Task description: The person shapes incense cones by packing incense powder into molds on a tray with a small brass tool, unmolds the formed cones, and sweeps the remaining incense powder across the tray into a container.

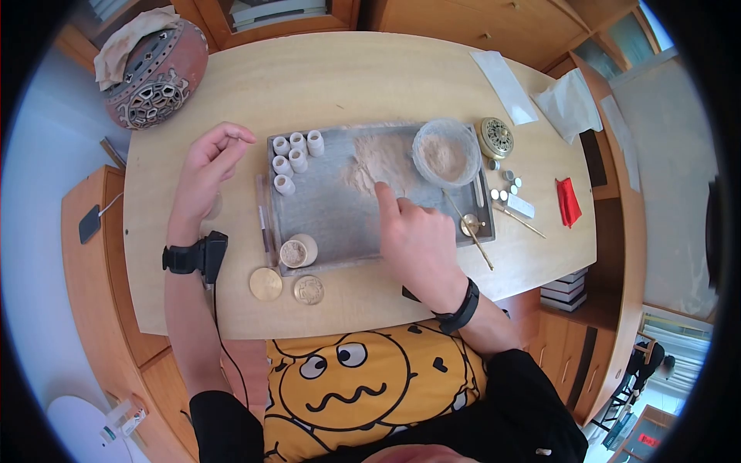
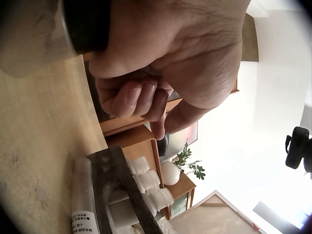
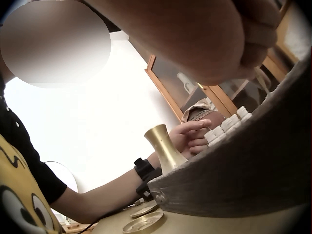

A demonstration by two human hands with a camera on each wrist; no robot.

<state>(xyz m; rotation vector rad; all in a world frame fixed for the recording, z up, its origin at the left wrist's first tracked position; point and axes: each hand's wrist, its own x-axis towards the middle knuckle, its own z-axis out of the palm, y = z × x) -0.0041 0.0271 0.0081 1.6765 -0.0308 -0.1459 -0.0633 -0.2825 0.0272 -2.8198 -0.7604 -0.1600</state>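
Observation:
My right hand point(image 1: 421, 235) reaches over the grey rectangular tray point(image 1: 332, 208), index finger extended to a pile of beige powder point(image 1: 386, 158). In the right wrist view its other fingers point(image 3: 258, 41) curl; a thin pale strip point(image 3: 263, 80) shows below them, and I cannot tell whether they hold it. My left hand point(image 1: 208, 166) hovers beside the tray's left edge, empty. In the left wrist view its fingers point(image 2: 131, 97) are loosely curled, thumb near the index finger. Several small white bottles point(image 1: 298, 160) stand in the tray's far left corner, nearest that hand.
A glass bowl of powder point(image 1: 446, 153) stands in the tray's far right corner; a thin brass stick point(image 1: 471, 231) crosses the right rim. A flared brass container point(image 1: 305, 251) stands at the near left corner, beside two round lids point(image 1: 265, 283). A pierced brass burner point(image 1: 495, 139) sits right.

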